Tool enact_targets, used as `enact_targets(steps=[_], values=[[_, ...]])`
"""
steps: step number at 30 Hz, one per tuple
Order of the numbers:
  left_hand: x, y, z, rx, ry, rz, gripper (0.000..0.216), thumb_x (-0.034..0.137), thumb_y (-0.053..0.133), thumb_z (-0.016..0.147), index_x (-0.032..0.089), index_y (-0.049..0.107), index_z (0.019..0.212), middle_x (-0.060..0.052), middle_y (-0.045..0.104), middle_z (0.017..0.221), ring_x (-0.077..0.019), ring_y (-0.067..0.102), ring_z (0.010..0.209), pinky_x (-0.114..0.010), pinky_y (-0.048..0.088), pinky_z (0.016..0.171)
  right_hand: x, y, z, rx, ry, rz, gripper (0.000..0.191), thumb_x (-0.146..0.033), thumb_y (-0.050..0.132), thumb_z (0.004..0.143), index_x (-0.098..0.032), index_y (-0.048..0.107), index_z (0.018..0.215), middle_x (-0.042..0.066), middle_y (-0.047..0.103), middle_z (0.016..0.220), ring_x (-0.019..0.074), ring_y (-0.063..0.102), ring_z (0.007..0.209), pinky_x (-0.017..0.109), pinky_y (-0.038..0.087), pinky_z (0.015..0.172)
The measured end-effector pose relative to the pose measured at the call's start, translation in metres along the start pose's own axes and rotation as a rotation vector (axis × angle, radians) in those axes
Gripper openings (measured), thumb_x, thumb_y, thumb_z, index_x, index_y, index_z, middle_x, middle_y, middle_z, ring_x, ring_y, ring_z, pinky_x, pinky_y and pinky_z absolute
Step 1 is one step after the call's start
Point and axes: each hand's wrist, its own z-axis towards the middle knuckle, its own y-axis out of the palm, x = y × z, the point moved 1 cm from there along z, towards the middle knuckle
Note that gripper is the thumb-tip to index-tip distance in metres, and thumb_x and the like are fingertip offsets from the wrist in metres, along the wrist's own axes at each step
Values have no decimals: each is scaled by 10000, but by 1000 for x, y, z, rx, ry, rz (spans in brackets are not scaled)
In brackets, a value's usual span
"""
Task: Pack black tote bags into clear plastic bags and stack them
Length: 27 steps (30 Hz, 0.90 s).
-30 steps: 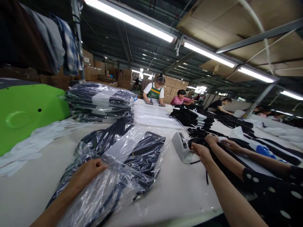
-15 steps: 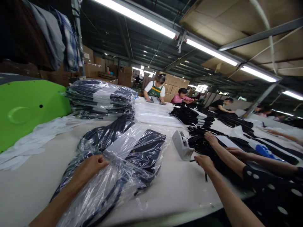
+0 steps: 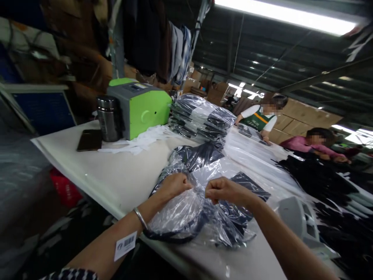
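A clear plastic bag (image 3: pixel 179 217) with dark folded fabric items and a pale paper band inside lies in front of me on the table. My left hand (image 3: pixel 176 184) is closed, pinching the bag's bunched film. Close to its right, over the same bag, my right hand (image 3: pixel 223 189) is also closed, fingertips pointing at the left hand. What the right fingers hold, if anything, is hidden. A dark strap (image 3: pixel 177 236) curves along the bag's near edge. My left forearm carries a metal bangle (image 3: pixel 140 219) and a barcode sticker (image 3: pixel 125 245).
Beyond stands a stack of bagged dark items (image 3: pixel 204 116). To the left are a green-and-grey machine (image 3: pixel 150 112), a steel flask (image 3: pixel 109 118), a phone (image 3: pixel 89 140) and white strips (image 3: pixel 142 142). A pale tape dispenser (image 3: pixel 297 219) sits right, near black straps (image 3: pixel 320 175). Co-workers are behind.
My right hand has moved left from beside the tape dispenser to the bag, close to my left hand. The view has turned left, bringing the flask and phone into sight.
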Motion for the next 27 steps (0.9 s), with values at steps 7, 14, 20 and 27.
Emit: enact_targets(steps=[7,14,20,27], values=[[-8,3,-1,-2,50,57,128,317,656,779,226,740,814,-70,753,878,-262,695,880,-328,485,764,9,-15,107,-44,221,-678,184,-269,681,730,-182,624,578,-7,626,542,143,603,552,208,409,524],[-16,14,2,-33,138,108,130,289,640,799,198,723,841,-105,750,884,-298,700,922,-410,477,892,4,-12,133,-57,347,-893,193,-312,772,666,-185,672,560,47,685,604,233,697,678,258,489,612],[-20,17,3,-25,155,120,109,284,642,794,199,699,831,-96,749,883,-289,700,905,-416,465,906,13,-31,130,121,332,-1121,476,-592,865,585,-199,714,808,104,733,896,338,690,927,368,499,778],[-17,14,-1,0,148,122,75,270,633,772,215,683,782,-66,739,843,-265,691,867,-368,464,837,42,-44,101,664,59,-955,616,-564,633,901,-186,523,1375,143,564,1388,311,523,1271,405,426,1022]])
